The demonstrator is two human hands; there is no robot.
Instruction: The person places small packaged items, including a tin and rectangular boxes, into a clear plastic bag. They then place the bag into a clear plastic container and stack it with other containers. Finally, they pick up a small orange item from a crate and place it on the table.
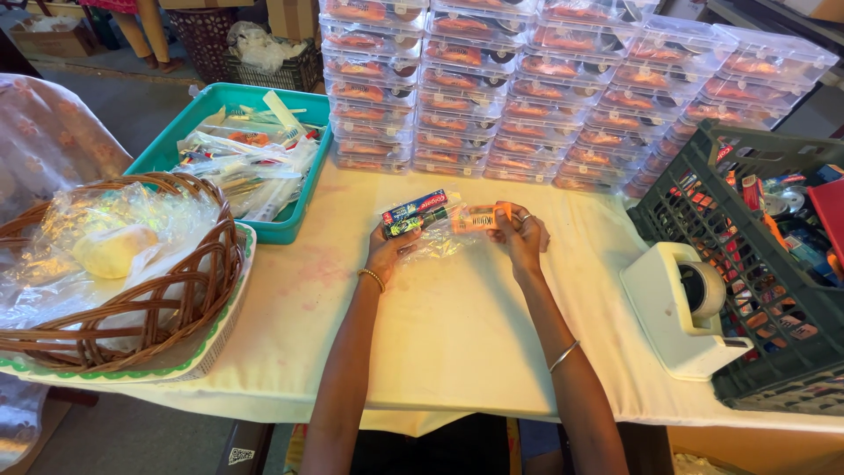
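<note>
Both hands are up at the middle of the bench, toward its far edge, working together over one small bundle. The left hand point(389, 249) has its grip closed on a clear plastic pouch point(428, 242) and on the dark, narrow carton point(413, 211) lying across the top of it. The right hand point(522, 236) pinches the other end, fingers wrapped round a small orange packet point(476, 217). Holding from both ends keeps the slippery pouch stretched flat, which looks to me like the reason for the two-handed grip; whether the packets are inside it or just on top, I cannot tell.

Supplies sit in easy reach. A teal tray point(290, 229) of loose wrapped items stands at the far left corner, just beside the left hand. Across the far edge runs a wall of stacked clear lidded boxes point(545, 88), each holding the same orange-and-dark contents. On the right edge is a white tape dispenser point(681, 308), touching a dark green crate point(747, 369) full of small cartons. At the left edge a wicker basket point(167, 308) holds crinkled plastic and something pale yellow, resting on a tray point(211, 343) with a green patterned rim.
</note>
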